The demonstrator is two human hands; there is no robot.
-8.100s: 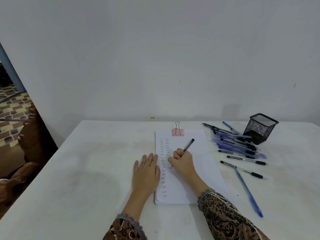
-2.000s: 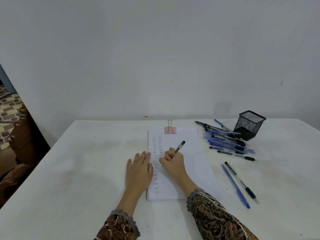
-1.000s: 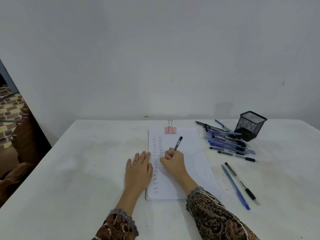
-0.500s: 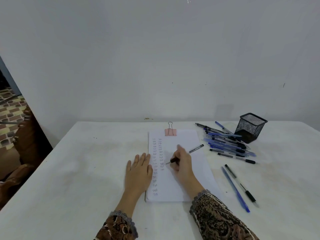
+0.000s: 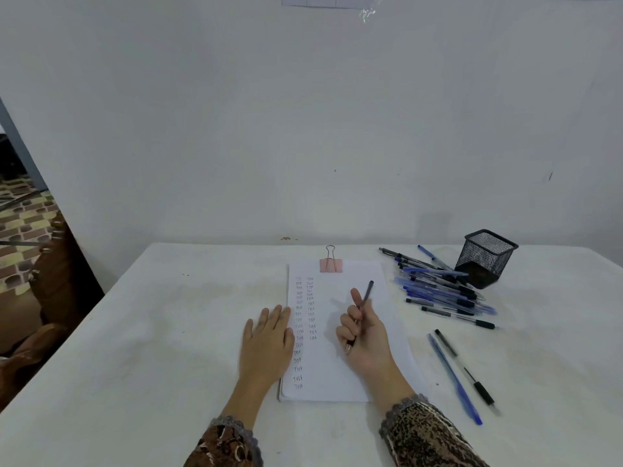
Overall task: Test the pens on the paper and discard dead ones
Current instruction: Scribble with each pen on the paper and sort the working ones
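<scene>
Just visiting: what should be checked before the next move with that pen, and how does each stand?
1. Grip: right hand holds the pen: ok.
2. Sheet steadied: left hand flat on the paper's left edge: ok.
3. Blank space: paper's right half unmarked: ok.
4. This pen left a mark: cannot tell.
5. More pens at hand: pile right of the paper: ok.
6. Where dead pens go, two separate pens or mesh cup: cannot tell.
</scene>
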